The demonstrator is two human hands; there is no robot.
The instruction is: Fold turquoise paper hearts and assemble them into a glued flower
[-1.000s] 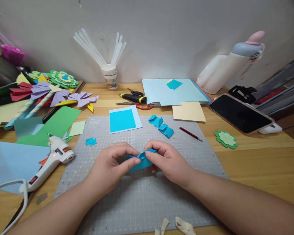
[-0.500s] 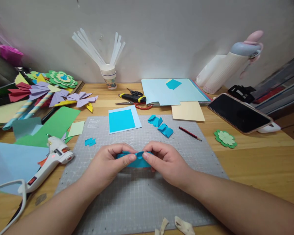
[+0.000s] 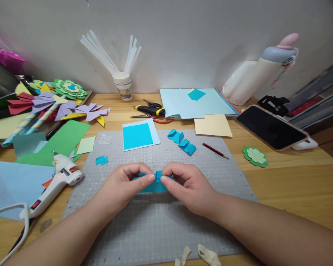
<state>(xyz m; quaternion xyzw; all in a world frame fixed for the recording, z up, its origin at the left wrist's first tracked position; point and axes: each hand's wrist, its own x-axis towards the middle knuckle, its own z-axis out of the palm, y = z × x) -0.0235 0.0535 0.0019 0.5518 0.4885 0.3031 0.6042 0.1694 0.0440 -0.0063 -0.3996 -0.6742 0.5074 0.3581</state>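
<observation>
Closest to me, cream-coloured scraps [image 3: 209, 255] lie at the front edge of a gray cutting mat [image 3: 155, 231]. Over the middle of that mat, the left hand [image 3: 127, 181] and the right hand [image 3: 190, 184] face each other, both pinching one folded strip of blue paper [image 3: 151, 187] between thumb and fingers. The thumbs sit close together, with a small fold standing up between them. I can't tell whether the strip's lower edge touches the mat.

Off to the left a white glue gun [image 3: 55, 186] lies on its side, its small light glowing. Beyond the hands are little blue offcuts [image 3: 101, 160], two folded blue pieces [image 3: 187, 147], a dark red pencil [image 3: 215, 150], and a bright blue square [image 3: 138, 136] on a paler sheet [image 3: 156, 138].

Farther back, a black-and-yellow cutter [image 3: 149, 110] rests beside a stack of paper [image 3: 180, 105]; paper cups [image 3: 124, 90] hold white sticks [image 3: 98, 50] near the wall [image 3: 183, 44].
</observation>
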